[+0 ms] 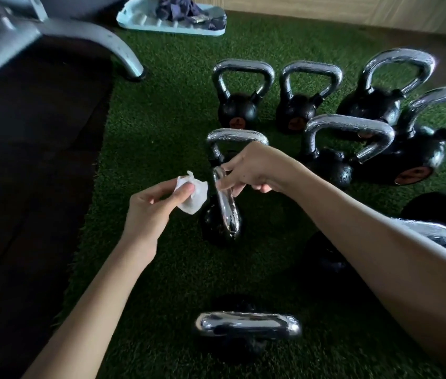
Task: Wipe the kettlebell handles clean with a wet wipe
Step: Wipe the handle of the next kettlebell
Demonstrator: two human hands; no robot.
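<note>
**Wipe at the ready, one handle in our grip**

We are looking down at our two bare arms reaching out over the green artificial turf (161,119). Our left hand (156,203) is pinching a crumpled white wet wipe (193,199) between thumb and curled fingers. The wipe is hanging just beside the shiny chrome handle (226,206) of a small black kettlebell (212,231). It is close, but we cannot tell whether it is touching the metal.

Our right hand (251,168) is gripping that handle at its top, thumb and fingers curled round the bar, and the handle is facing us edge-on. Whether the ball is resting on the turf or lifted, we cannot tell.

Right behind our right hand a second chrome-handled kettlebell (236,136) is standing upright, partly hidden. Farther back and to the right, a cluster of larger black kettlebells (375,105) is sitting on the turf, handles up. Nearest to us, at the bottom, the chrome handle of another black kettlebell (247,325) is lying crosswise to our view.

To the left a dark floor mat (25,173) is running alongside the turf, and a grey metal machine leg (123,50) is curving down near its edge. At the far end a pale blue plastic tray (139,20) is holding a bundle of dark cloth (180,9).
</note>
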